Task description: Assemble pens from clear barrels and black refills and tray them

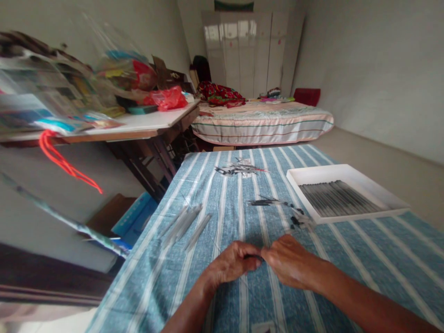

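My left hand [231, 264] and my right hand [288, 260] meet over the blue striped tablecloth [364, 259], fingers curled and pinched together. Between them shows a short dark slim piece [255, 256], held by both hands. Several clear plastic tubes [185, 222] lie left of my hands. Small dark parts [265, 202] and a few clips [300, 221] lie just beyond them. Farther up the cloth sits another small pile of thin parts [241, 168].
A white tray [364, 182] with several dark thin rods in a row stands at the right. A cluttered desk [145, 121] with bags and papers is at the left. A bed [260, 121] and a white wardrobe [249, 51] are at the back.
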Demonstrator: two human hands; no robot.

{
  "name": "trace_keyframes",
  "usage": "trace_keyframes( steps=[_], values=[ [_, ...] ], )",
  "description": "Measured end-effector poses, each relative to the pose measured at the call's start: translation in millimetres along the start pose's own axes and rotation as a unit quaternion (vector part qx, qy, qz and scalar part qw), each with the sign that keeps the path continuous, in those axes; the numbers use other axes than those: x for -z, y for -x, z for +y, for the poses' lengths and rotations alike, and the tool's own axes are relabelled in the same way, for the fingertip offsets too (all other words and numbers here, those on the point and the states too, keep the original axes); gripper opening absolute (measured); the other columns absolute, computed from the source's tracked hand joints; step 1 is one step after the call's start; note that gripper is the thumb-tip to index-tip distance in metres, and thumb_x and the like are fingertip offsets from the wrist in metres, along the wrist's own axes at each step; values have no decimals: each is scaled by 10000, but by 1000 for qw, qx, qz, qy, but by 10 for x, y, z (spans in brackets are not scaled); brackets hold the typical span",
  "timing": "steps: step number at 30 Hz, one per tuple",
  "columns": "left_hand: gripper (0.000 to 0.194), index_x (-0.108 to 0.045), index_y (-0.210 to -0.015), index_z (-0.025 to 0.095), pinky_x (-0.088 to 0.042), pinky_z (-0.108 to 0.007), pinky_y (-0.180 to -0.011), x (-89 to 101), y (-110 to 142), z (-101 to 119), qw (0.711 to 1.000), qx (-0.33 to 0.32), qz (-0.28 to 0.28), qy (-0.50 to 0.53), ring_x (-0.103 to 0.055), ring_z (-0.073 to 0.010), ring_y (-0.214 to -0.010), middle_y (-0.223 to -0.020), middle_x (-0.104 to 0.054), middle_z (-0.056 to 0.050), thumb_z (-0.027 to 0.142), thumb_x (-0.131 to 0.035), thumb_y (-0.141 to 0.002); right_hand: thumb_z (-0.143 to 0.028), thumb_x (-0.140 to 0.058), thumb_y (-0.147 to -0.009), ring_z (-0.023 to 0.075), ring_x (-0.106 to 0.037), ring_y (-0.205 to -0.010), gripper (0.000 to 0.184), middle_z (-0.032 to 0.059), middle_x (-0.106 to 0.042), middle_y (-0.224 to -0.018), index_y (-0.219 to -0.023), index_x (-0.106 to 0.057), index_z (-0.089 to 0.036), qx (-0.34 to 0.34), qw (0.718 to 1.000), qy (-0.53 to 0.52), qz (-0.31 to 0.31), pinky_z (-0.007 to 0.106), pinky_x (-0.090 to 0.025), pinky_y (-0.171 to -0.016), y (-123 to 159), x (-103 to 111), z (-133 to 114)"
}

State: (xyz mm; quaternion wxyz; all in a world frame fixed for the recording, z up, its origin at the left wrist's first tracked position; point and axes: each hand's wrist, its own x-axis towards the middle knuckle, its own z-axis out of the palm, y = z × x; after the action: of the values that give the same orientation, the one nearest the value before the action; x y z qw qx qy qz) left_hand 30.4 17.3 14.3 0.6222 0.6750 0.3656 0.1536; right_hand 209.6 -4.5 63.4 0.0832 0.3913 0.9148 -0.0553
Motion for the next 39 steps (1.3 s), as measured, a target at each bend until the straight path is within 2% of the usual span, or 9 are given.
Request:
trace_keyframes(
  steps=[4, 8, 11, 14, 19, 23, 28, 30, 39],
  values=[
    [286, -685, -957, 134, -322, -205, -478, 0, -6, -52, 999, 16, 44, 12, -416, -79, -518, -590, -501, 26, 322, -562, -780, -256, -467, -845, 166, -640, -643, 203, 49, -707, -713, -812, -655, -186, -45, 995, -66, 58, 239, -323, -552, 56, -4, 232],
    [440, -623, -1104, 135, -316, -195, -451, 11, -1, -106, 994, 15, 79, 68, -414, -75, -493, -567, -511, 31, 430, -573, -782, -274, -472, -845, 149, -625, -672, 206, 21, -694, -708, -797, -659, -201, -189, 973, -89, 102, 225, -307, -565, 127, 39, 744],
    [440, -632, -1079, 141, -314, -191, -445, 24, 9, -90, 992, 12, 74, 97, -402, -61, -460, -549, -525, 37, 455, -586, -775, -254, -467, -834, 157, -626, -701, 218, 35, -699, -744, -790, -673, -199, -267, 956, -79, 86, 224, -303, -559, 129, -4, 1113],
    [386, -639, -1035, 146, -317, -190, -444, 39, 19, -44, 988, 14, 79, 133, -419, -53, -433, -564, -569, 29, 429, -601, -775, -257, -463, -827, 171, -634, -742, 231, 48, -704, -778, -795, -687, -205, -295, 951, -69, 57, 225, -317, -566, 47, -84, 1315],
    [292, -592, -983, 166, -323, -179, -419, 68, 22, -9, 972, 4, 108, 208, -471, -63, -414, -606, -630, 5, 377, -615, -782, -249, -487, -797, 217, -642, -834, 218, 87, -710, -844, -805, -700, -197, -302, 951, -59, 40, 244, -356, -601, -201, -147, 1383],
    [237, -557, -973, 184, -292, -161, -374, 79, 39, 30, 953, -36, 112, 278, -459, -63, -396, -611, -636, -4, 342, -600, -803, -238, -493, -792, 223, -637, -872, 218, 94, -705, -896, -850, -700, -201, -311, 949, -54, 30, 249, -387, -630, -341, -135, 1430],
    [353, -550, -1148, 200, -246, -150, -351, 75, 101, 104, 925, -98, 111, 350, -411, -46, -359, -589, -627, -5, 293, -595, -811, -238, -518, -777, 232, -633, -907, 223, 109, -702, -941, -885, -709, -197, -320, 946, -54, 6, 255, -413, -655, -447, -163, 1522],
    [346, -576, -1143, 198, -232, -149, -343, 77, 120, 106, 918, -110, 108, 365, -401, -43, -352, -579, -629, -12, 284, -597, -809, -236, -529, -771, 231, -637, -901, 217, 111, -704, -937, -873, -715, -193, -324, 944, -56, -4, 252, -415, -648, -483, -190, 1549],
    [197, -639, -937, 160, -206, -152, -328, 78, 97, 78, 923, -86, 93, 363, -384, -42, -337, -573, -645, -35, 290, -617, -790, -198, -523, -767, 204, -640, -851, 204, 86, -711, -879, -842, -713, -196, -318, 946, -68, -5, 233, -399, -625, -500, -266, 1590]
  ],
)
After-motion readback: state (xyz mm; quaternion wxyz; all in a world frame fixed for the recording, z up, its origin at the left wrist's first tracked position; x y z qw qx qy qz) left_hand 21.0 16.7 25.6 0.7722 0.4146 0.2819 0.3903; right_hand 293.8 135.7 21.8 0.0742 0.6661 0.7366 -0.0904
